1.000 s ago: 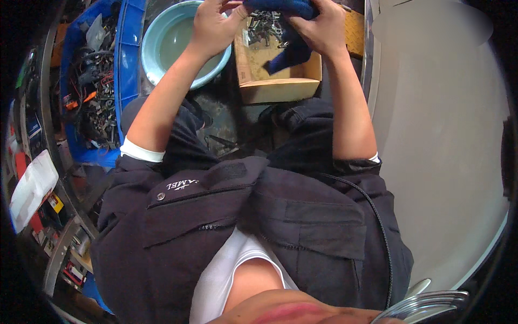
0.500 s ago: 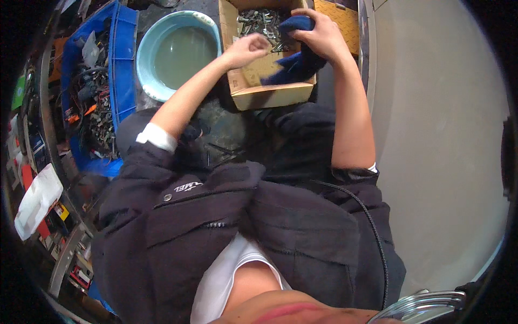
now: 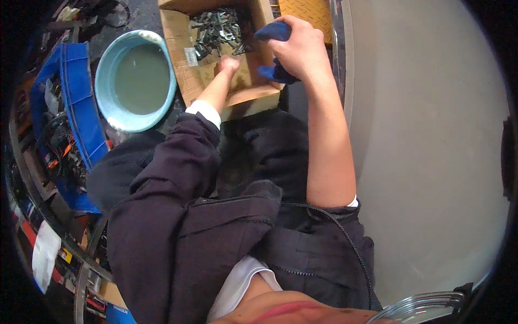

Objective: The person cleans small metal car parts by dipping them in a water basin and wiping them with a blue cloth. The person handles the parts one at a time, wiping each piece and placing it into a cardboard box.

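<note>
An open cardboard box (image 3: 175, 32) stands in front of me, with a heap of small metal parts (image 3: 216, 32), seemingly bolts, at its far end. My left hand (image 3: 229, 65) is down inside the box, just on the near side of the heap. Its fingers look curled in, and whatever they may hold is hidden. Above the box's right wall, my right hand (image 3: 299, 48) grips a bunched dark blue cloth (image 3: 274, 31). One part of the cloth sticks out past the thumb and another hangs below the hand.
Left of the box stands a light blue basin (image 3: 108, 102) of murky water. Farther left, a blue crate (image 3: 83, 97) holds tangled wires and parts. A yellow textured plate (image 3: 305, 13) lies beyond the box, and a wide grey surface (image 3: 426, 151) runs along my right.
My left hand has gone down into the box, toward the metal parts. My right hand keeps the blue cloth, now more bunched up. The view has shifted, so the box appears farther left.
</note>
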A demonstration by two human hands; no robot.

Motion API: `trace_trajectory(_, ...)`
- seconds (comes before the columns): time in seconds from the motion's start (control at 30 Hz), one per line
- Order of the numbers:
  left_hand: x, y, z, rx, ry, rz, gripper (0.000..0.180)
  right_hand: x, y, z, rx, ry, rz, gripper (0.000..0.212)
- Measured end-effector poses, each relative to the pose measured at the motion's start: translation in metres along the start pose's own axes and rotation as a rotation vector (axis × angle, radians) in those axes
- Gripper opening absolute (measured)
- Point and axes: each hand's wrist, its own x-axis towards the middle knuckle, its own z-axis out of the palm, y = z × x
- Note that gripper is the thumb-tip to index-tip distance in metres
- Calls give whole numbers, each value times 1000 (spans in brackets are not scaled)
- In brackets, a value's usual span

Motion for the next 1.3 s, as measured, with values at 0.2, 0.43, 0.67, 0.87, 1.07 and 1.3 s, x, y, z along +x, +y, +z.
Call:
trace_trajectory(0.2,-57,61,2,-116,83,-69,51,-2,18,-5,-47,12,63,42)
trace_trajectory(0.43,-99,62,-30,-373,92,221,38,1,16,-6,-94,26,64,43)
trace_trajectory(0.67,-205,78,-162,-760,-101,973,21,5,11,-15,92,121,84,49)
trace_trajectory(0.87,-311,39,-296,-552,203,1179,21,-7,-42,3,511,29,-59,52)
trace_trajectory(1.07,-362,-5,-345,-356,540,1235,22,-40,-122,27,960,-151,-287,42)
trace_trajectory(1.3,-381,-38,-362,-405,618,1142,21,-53,-152,64,766,-160,-404,30)
